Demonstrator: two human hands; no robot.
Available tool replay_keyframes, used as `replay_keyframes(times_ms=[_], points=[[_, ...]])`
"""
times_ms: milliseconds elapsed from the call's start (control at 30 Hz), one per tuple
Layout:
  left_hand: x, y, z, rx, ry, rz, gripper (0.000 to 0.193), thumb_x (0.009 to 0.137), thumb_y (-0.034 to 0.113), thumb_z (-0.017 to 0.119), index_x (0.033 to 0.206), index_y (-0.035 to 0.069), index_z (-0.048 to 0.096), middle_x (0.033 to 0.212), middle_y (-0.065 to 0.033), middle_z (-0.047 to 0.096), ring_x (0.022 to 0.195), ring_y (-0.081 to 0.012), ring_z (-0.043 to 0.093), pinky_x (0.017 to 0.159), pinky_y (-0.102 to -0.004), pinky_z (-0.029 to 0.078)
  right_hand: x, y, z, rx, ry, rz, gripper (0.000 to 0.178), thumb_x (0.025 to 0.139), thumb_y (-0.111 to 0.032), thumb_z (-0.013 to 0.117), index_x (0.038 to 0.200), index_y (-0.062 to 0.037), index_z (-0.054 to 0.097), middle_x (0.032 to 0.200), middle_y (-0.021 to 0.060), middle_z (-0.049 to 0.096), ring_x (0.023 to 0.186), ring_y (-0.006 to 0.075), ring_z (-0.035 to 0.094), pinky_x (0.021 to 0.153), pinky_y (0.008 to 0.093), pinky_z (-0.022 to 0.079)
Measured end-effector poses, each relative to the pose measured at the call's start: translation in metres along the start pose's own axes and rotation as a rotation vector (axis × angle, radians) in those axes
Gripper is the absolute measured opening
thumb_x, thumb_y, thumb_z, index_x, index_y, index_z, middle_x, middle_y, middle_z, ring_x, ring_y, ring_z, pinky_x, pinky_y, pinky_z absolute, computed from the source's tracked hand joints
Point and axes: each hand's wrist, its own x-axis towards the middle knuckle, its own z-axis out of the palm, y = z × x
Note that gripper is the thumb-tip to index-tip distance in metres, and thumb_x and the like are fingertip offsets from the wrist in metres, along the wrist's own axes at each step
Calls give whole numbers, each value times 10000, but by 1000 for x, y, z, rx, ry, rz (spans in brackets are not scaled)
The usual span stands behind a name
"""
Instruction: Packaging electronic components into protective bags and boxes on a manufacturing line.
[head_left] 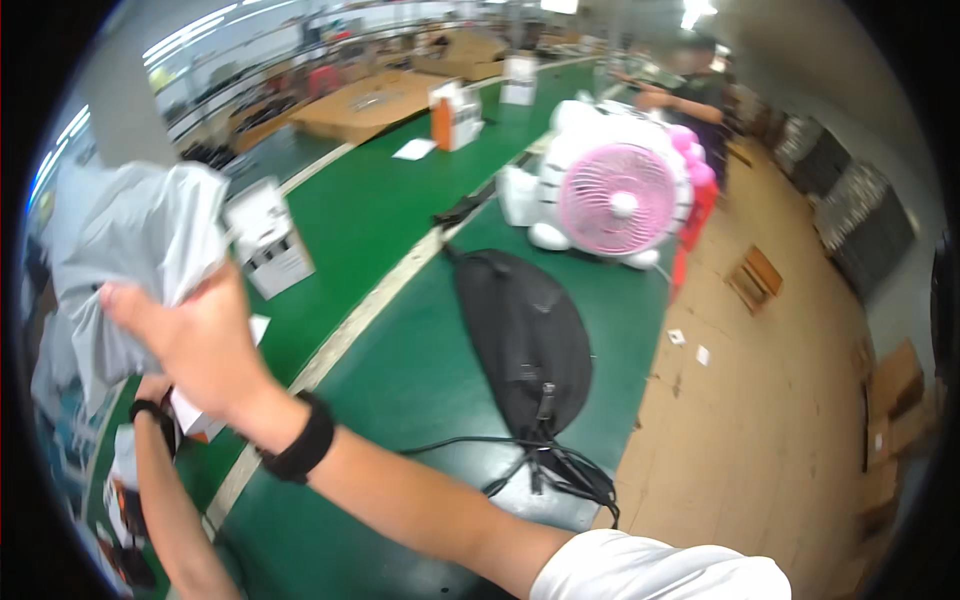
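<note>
My right hand (200, 340) reaches far across to the left, its fingers closed on a crumpled bundle of grey-white plastic bags (135, 225). The thumb presses on the near side of the bundle. Below it, my left hand (153, 388) shows only in part, beside a small white box (195, 412); its fingers are hidden behind my right hand and the plastic. Just past my right hand, a white printed box (268, 240) with a raised flap stands on the green belt (345, 230).
A black waist bag (525, 340) and a coiled black cable (570, 470) lie on the green table. Beyond stands a white and pink cat-shaped fan (622, 200). Another person (700, 100) is at the far end. Orange and white boxes (455, 118) stand further up the belt.
</note>
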Motion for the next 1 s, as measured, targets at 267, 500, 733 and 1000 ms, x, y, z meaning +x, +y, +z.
replay_keyframes(times_ms=[267, 500, 733, 1000], points=[[-125, 74, 13, 291, 329, -56, 291, 919, 225, 495, 1122, 33, 581, 1065, -166, 625, 982, -254, 606, 855, -388, 457, -26, 15, 26, 62, -348, 534, 229, 796, -68, 672, 996, 25, 613, 931, 39, 650, 835, 98, 594, 769, 256, 491], [-248, 72, -35, -4, 484, -283, 568, 674, 193, 806, 1149, 11, 554, 1022, -150, 632, 939, -279, 630, 791, -359, 503, -93, 77, 45, -175, -669, 674, 411, 749, -124, 736, 1090, 17, 555, 1009, 71, 649, 928, 133, 594, 829, 296, 479], [-255, 68, -34, 268, 608, -84, 537, 573, 298, 868, 924, -7, 599, 847, -129, 658, 762, -277, 658, 659, -329, 519, -69, 60, 11, -926, -838, 223, 584, 608, -130, 805, 1112, -16, 534, 954, 166, 637, 870, 295, 631, 766, 343, 495], [-250, 58, -37, 66, 531, -162, 631, 604, 293, 847, 1035, -6, 497, 984, -187, 604, 891, -344, 613, 744, -389, 502, -98, 65, 23, -1415, -1230, 139, 496, 609, -182, 812, 1049, -33, 636, 912, 166, 579, 903, 345, 579, 835, 398, 466]])
